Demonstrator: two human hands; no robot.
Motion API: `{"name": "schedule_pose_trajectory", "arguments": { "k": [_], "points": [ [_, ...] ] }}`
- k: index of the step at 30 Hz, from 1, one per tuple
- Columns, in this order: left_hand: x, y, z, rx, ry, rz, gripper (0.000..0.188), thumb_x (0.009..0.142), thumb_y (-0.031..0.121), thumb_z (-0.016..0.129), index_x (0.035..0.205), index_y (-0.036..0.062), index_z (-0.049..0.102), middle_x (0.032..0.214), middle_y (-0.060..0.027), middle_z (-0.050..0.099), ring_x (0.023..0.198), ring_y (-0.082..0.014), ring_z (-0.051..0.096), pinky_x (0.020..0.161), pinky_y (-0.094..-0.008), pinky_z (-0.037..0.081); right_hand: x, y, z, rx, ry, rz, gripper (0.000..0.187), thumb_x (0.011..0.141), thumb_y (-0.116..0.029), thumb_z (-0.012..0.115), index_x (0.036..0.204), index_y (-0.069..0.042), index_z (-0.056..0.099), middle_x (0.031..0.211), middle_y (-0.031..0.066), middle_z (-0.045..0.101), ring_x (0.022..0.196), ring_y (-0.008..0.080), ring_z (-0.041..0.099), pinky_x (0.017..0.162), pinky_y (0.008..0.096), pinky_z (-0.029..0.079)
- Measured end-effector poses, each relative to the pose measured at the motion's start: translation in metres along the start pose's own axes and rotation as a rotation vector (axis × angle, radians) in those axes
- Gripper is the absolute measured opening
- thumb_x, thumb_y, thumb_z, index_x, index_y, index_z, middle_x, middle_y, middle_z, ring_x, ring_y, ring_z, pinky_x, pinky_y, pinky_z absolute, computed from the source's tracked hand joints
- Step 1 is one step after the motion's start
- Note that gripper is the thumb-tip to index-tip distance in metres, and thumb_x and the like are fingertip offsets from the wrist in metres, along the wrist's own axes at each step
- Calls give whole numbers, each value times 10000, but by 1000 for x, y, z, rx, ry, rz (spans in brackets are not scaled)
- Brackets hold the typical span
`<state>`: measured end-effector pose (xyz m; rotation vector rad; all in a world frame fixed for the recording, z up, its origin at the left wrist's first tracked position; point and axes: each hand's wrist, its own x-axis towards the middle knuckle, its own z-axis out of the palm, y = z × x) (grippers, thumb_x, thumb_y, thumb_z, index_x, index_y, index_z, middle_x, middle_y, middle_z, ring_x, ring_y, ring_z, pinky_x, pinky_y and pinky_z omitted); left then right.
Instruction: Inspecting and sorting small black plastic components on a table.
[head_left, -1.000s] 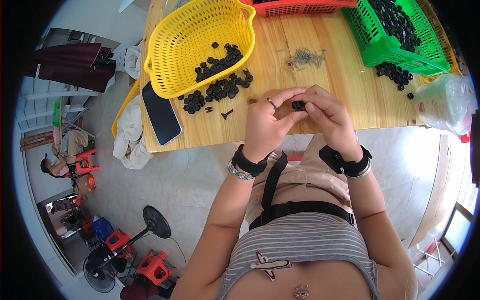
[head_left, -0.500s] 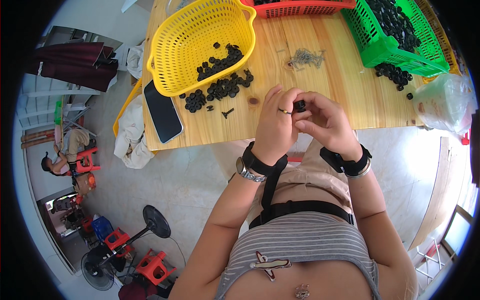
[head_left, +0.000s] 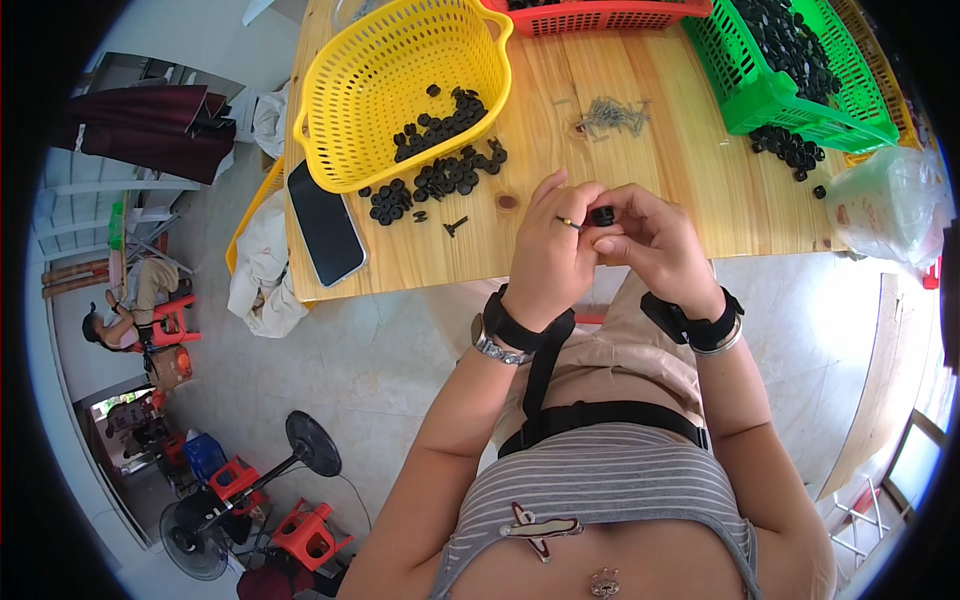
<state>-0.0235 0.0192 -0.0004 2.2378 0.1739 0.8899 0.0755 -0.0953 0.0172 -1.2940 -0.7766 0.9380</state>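
Between my two hands, over the table's near edge, sits a small round black plastic part. My left hand is closed on it from the left, the fingers bent. From the right, my right hand pinches the same part with thumb and forefinger. The fingers hide some of it. To the left on the table, several similar black parts lie heaped in front of a yellow basket, with more inside it. A pile of thin metal pins lies beyond my hands.
A dark-screened phone rests at the table's left edge. On the right stand a green basket of black pieces, loose black parts and a plastic bag. A red basket is at the far side. A fan stands left.
The black part has turned slightly and shifted a little between my fingertips. My hands have otherwise stayed nearly in place.
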Motion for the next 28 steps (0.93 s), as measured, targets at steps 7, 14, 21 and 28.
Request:
{"name": "schedule_pose_trajectory", "arguments": {
  "k": [7,14,21,28],
  "points": [
    [1,3,-1,-27,29,-16,326,722,47,665,1022,35,539,807,-122,603,731,-316,578,919,-464,420,-1,0,0,-26,3,-22,259,828,-17,629,1050,69,526,906,79,622,856,120,620,738,260,526],
    [1,6,0,-153,52,-96,424,711,101,711,1104,50,560,764,-96,606,755,-277,574,734,-368,468,-7,-5,-5,247,7,-24,274,827,-51,634,1071,34,545,932,54,607,815,72,556,726,227,466],
    [1,5,-5,-123,-33,-175,356,730,127,714,1067,69,614,792,-56,631,731,-189,593,691,-302,471,-13,-54,-35,-202,489,-408,225,793,-5,609,1011,-16,552,845,14,553,700,71,459,633,194,369],
    [1,2,1,-52,-43,-155,252,769,179,694,999,88,641,788,-48,653,748,-189,600,690,-309,467,21,-127,-123,-788,924,-250,345,854,-189,602,1130,-1,515,823,57,586,659,83,456,593,178,357]
  ]
}}
